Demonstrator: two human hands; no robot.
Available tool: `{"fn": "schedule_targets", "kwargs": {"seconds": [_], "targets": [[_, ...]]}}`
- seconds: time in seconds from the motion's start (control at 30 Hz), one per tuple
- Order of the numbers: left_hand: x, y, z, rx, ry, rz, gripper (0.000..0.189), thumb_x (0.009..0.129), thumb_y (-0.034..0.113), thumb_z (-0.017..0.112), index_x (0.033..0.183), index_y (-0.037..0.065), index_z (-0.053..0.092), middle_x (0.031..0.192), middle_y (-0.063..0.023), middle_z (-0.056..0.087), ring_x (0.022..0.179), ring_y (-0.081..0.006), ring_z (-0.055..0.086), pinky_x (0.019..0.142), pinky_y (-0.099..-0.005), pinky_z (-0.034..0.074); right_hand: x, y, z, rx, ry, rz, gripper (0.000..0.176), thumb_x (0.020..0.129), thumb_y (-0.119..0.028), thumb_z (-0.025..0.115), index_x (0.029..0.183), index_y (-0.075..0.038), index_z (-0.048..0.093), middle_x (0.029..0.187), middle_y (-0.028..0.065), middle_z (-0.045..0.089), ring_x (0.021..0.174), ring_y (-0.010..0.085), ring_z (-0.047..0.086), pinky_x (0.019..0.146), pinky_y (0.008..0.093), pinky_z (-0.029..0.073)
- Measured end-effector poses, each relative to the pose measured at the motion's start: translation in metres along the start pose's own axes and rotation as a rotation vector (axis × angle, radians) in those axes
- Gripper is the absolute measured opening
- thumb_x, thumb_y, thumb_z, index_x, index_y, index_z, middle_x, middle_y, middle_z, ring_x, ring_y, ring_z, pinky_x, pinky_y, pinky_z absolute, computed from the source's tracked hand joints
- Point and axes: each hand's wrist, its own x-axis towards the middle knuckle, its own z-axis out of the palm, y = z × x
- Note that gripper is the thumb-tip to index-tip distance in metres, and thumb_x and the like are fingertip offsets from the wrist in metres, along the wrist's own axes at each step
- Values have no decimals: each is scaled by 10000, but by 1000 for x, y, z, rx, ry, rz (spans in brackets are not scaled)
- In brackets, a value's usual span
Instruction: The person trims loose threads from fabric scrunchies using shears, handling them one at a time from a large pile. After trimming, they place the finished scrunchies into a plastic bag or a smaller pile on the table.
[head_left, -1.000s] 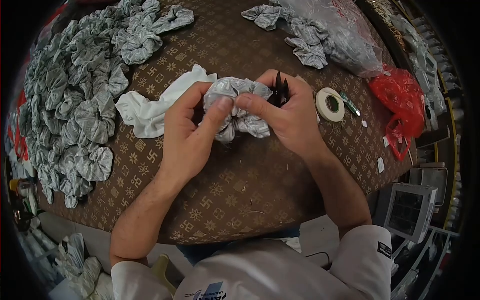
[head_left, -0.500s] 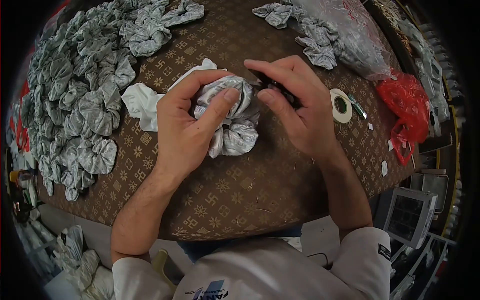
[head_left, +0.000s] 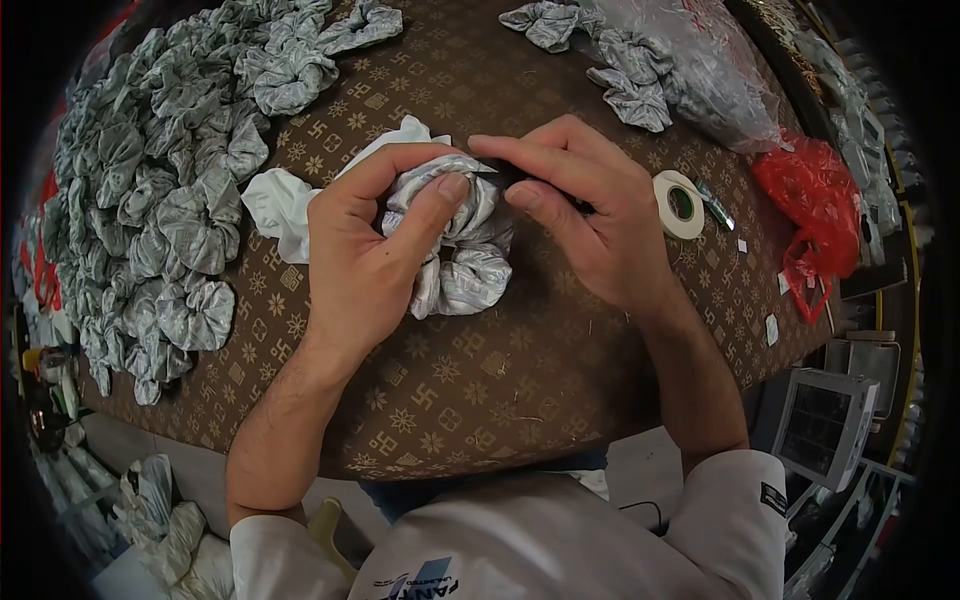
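My left hand [head_left: 365, 235] is closed on a shiny silver-grey scrunchie [head_left: 470, 205], its thumb pressed on top of the gathered fabric. More of the same puckered cloth hangs below the fingers. Small dark thread snips [head_left: 490, 172] sit in my right hand [head_left: 590, 205], mostly hidden by the curled fingers. Their pointed tip lies right at the upper edge of the scrunchie. A crumpled white cloth [head_left: 280, 205] lies on the table behind and left of my left hand.
A large heap of silver-grey scrunchies [head_left: 165, 190] covers the table's left side. Several more lie by a clear plastic bag [head_left: 715, 90] at the back right. A tape roll [head_left: 680, 205], a red plastic bag [head_left: 815, 200] and the patterned tablecloth's front edge [head_left: 450, 470] are nearby.
My right hand has moved slightly left, bringing the snips' tip onto the scrunchie's edge. My left hand keeps its grip on the scrunchie.
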Motion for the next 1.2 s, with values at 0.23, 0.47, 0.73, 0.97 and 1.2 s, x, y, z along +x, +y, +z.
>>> {"fn": "schedule_targets", "kwargs": {"seconds": [0.23, 0.47, 0.73, 0.97, 1.2], "targets": [[-1, 2, -1, 22, -2, -54, 155, 944, 96, 678, 1030, -33, 687, 862, -5, 678, 774, -34, 581, 676, -197, 471, 0, 1, 0, -45, -4, -21, 290, 903, -74, 672, 1190, -57, 714, 905, 59, 622, 811, 159, 587, 709, 269, 474], [-1, 3, 1, -28, -6, -71, 158, 948, 106, 676, 1027, -31, 685, 856, 4, 673, 769, -31, 574, 676, -193, 467, 0, 1, -3, -26, -30, 10, 276, 914, -72, 660, 1184, -60, 719, 887, 49, 613, 803, 136, 577, 706, 257, 463], [25, 29, -61, -357, 437, 253, 424, 1023, 315, 549, 1290, -11, 504, 1127, -135, 625, 1023, -221, 625, 929, -357, 526, 2, 22, -9, -54, -78, 265, 314, 930, -134, 671, 1234, -56, 665, 1056, 64, 623, 895, 180, 584, 764, 285, 463], [43, -17, -73, -309, 403, 61, 540, 1033, 402, 515, 1371, 3, 380, 1114, -140, 559, 949, -226, 660, 812, -347, 556, 67, 108, -1, -681, 384, -60, 457, 858, -165, 733, 1276, -46, 593, 1225, 146, 588, 1074, 310, 606, 859, 389, 509], [28, -6, -36, 377, 140, 458, 590, 835, 43, 742, 1363, 48, 478, 1234, -146, 564, 1089, -285, 604, 903, -373, 521, 102, 129, -2, -446, 121, 72, 399, 844, -189, 734, 1209, -89, 605, 1103, 164, 655, 966, 344, 653, 822, 415, 524]]}}
